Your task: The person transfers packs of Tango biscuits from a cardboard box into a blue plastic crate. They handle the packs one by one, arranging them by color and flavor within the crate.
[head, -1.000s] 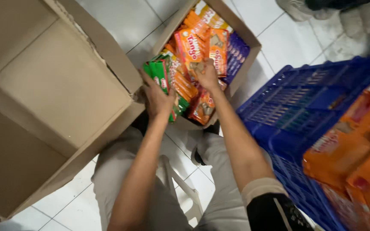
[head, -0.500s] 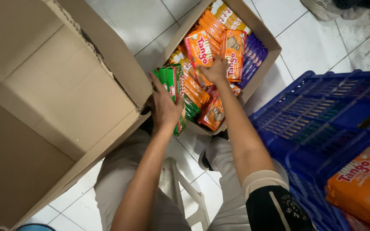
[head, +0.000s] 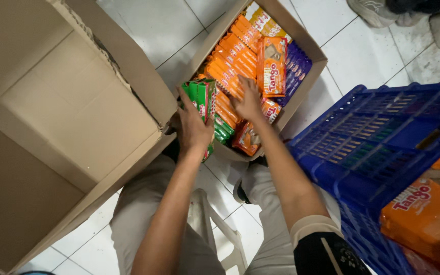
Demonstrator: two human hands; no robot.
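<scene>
An open cardboard box [head: 309, 48] on the white tiled floor holds several snack packs, mostly orange [head: 232, 56], some purple [head: 296, 66] and some green. My left hand [head: 193, 127] grips a bundle of green packs [head: 202, 97] at the box's near left corner. My right hand [head: 248, 101] lies fingers-down on the orange packs in the middle of the box, next to an upright orange pack [head: 272, 66]. Whether the right hand grips a pack is hidden by the hand itself.
A big empty cardboard box [head: 52, 117] stands at the left, its flap close to my left hand. A blue plastic crate [head: 378, 147] at the right holds large orange packs [head: 429, 203]. A white plastic stool [head: 220, 229] is under my legs. Another person's shoe [head: 378, 12] is at top right.
The view has shifted so the snack box sits lower and nearer. Both hands stay in the box; the left hand has closed around the green packs.
</scene>
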